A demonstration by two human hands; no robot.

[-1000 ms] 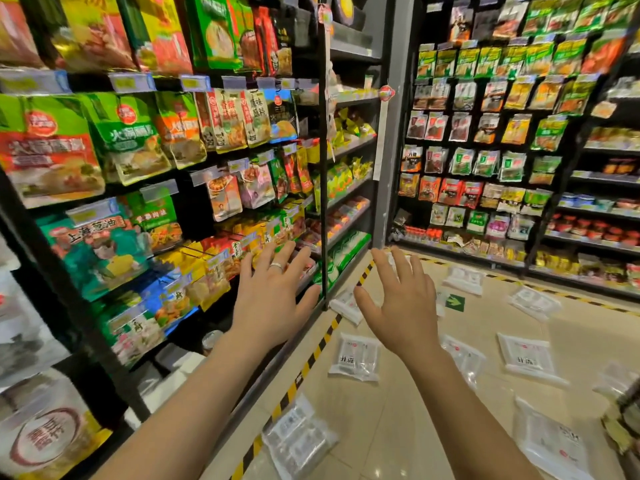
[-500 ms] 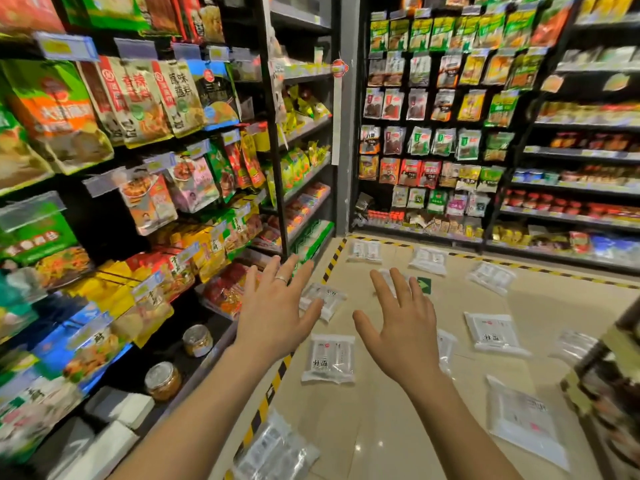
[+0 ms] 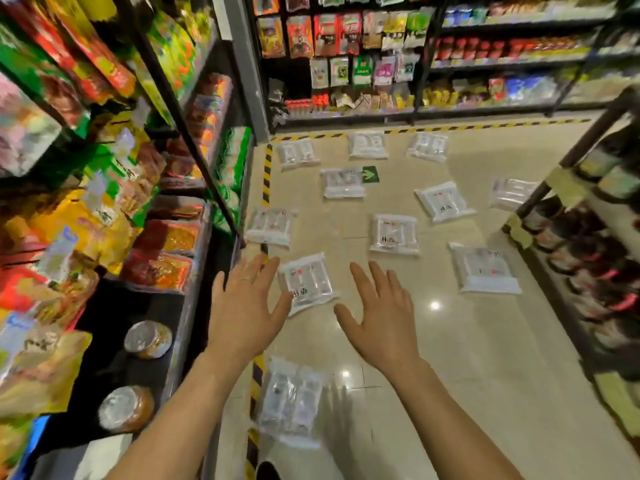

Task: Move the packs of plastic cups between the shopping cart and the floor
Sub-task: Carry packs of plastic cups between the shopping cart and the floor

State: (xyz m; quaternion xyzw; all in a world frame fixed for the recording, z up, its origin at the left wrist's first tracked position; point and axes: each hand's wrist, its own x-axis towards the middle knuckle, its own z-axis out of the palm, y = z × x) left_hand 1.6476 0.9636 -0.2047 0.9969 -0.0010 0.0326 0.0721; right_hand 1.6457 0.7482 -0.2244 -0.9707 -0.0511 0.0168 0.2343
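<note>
Both hands are hovering over the floor (image 3: 485,358), holding nothing: the left hand (image 3: 242,306) and right hand (image 3: 381,320) are stretching out with fingers (image 3: 375,282) straight and spread. The packs of plastic cups (image 3: 394,233) are lying scattered on it. The nearest pack (image 3: 310,284) is showing between the hands, its edge overlapped by the left thumb (contact is impossible to judge). A snack shelf (image 3: 166,237) is crowding the left, two jars (image 3: 148,339) sitting on its lowest level. A bottle rack (image 3: 588,237) is closing the right, cutting off the far pack (image 3: 512,194). Striped tape (image 3: 266,174) is edging the shelf foot. A blurred pack (image 3: 291,400) is lying under the forearms.
</note>
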